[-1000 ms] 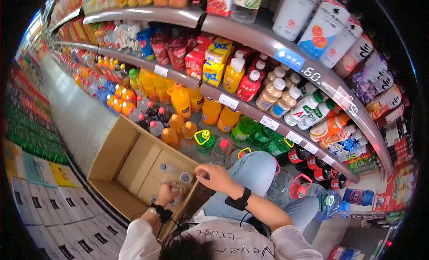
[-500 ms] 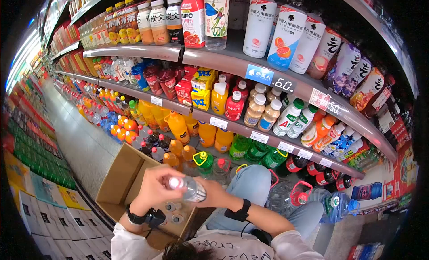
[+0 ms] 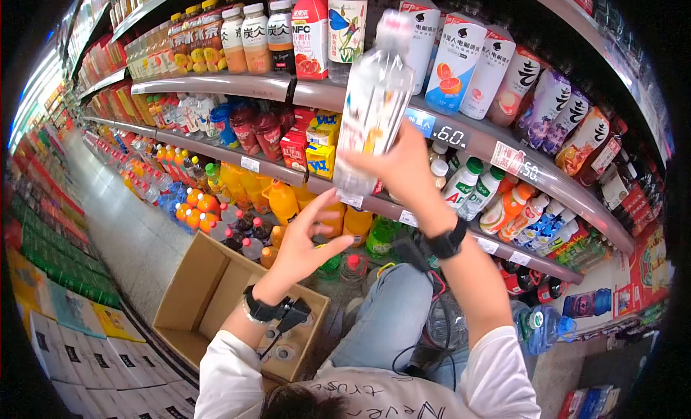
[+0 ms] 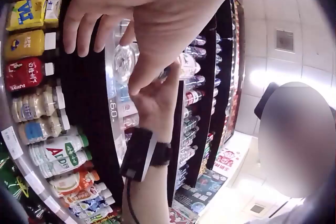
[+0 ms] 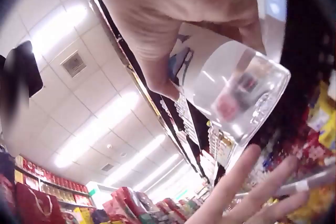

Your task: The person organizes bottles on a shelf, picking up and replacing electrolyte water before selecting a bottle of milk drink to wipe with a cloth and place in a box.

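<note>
Two hands (image 3: 304,240) (image 3: 400,165), one handheld bottle (image 3: 378,91)

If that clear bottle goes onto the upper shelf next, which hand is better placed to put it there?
Probably the right hand: it grips the clear bottle, which the head view shows against the upper shelf. The left hand is lower, fingers spread, holding nothing.

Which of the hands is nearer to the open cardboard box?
Left. The left hand appears just beyond the far edge of the cardboard box; the right hand grips a clear plastic bottle up by the shelves, farther away.
</note>
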Demonstrator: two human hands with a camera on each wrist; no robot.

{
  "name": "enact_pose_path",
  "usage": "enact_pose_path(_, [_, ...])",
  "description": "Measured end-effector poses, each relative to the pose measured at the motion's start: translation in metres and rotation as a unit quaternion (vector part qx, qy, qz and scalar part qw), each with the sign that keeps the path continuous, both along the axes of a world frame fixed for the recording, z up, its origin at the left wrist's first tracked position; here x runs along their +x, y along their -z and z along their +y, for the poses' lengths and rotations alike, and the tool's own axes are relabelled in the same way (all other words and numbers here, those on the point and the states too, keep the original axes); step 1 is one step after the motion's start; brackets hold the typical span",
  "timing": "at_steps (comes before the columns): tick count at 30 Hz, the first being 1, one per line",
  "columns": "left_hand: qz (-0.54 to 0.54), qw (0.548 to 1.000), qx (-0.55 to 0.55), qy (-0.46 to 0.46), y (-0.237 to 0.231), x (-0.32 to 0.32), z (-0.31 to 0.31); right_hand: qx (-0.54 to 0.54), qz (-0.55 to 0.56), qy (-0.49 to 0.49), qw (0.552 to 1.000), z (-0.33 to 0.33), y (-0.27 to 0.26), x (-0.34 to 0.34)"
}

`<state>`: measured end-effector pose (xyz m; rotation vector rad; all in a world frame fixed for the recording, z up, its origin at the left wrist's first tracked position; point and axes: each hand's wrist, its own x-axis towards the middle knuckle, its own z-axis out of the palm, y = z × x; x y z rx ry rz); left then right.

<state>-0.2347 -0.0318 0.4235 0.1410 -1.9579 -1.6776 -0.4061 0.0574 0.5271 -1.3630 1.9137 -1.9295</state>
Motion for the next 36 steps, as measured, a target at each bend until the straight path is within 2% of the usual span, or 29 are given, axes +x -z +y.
enact_pose_path(1, [0.018, 1.0, -0.007, -0.011, -0.003, -0.012, -0.004, -0.007, 0.053, 0.055, 0.997, -0.008, -0.012, -0.011])
enact_pose_path(3, [0.051, 0.998, -0.02, -0.032, -0.013, -0.036, -0.012, -0.052, 0.074, 0.059, 0.994, -0.024, -0.035, -0.028])
enact_pose_path(6, [0.063, 0.994, -0.026, -0.08, -0.038, -0.064, -0.022, -0.06, 0.13, 0.116, 0.983, -0.046, -0.051, -0.057])
enact_pose_path(10, [0.129, 0.971, -0.143, -0.139, -0.059, -0.094, -0.04, -0.04, 0.211, 0.226, 0.95, -0.06, -0.07, -0.067])
enact_pose_path(14, [0.158, 0.956, -0.165, -0.185, -0.065, -0.123, -0.058, -0.045, 0.189, 0.23, 0.954, -0.075, -0.072, -0.077])
enact_pose_path(17, [0.16, 0.899, -0.292, -0.285, -0.069, -0.146, -0.071, -0.069, 0.186, 0.239, 0.951, -0.083, -0.067, -0.085])
enact_pose_path(20, [0.211, 0.839, -0.363, -0.346, -0.079, -0.168, -0.079, -0.046, 0.192, 0.252, 0.947, -0.085, -0.069, -0.088])
enact_pose_path(23, [0.173, 0.863, -0.342, -0.328, -0.083, -0.183, -0.084, -0.061, 0.198, 0.234, 0.95, -0.087, -0.071, -0.088])
enact_pose_path(26, [0.179, 0.863, -0.338, -0.33, -0.076, -0.198, -0.088, -0.053, 0.236, 0.24, 0.94, -0.09, -0.066, -0.092])
enact_pose_path(32, [0.192, 0.845, -0.341, -0.365, -0.079, -0.198, -0.08, -0.067, 0.183, 0.227, 0.954, -0.095, -0.072, -0.095])
enact_pose_path(36, [0.2, 0.826, -0.366, -0.38, -0.077, -0.203, -0.085, -0.03, 0.243, 0.276, 0.929, -0.095, -0.084, -0.098])
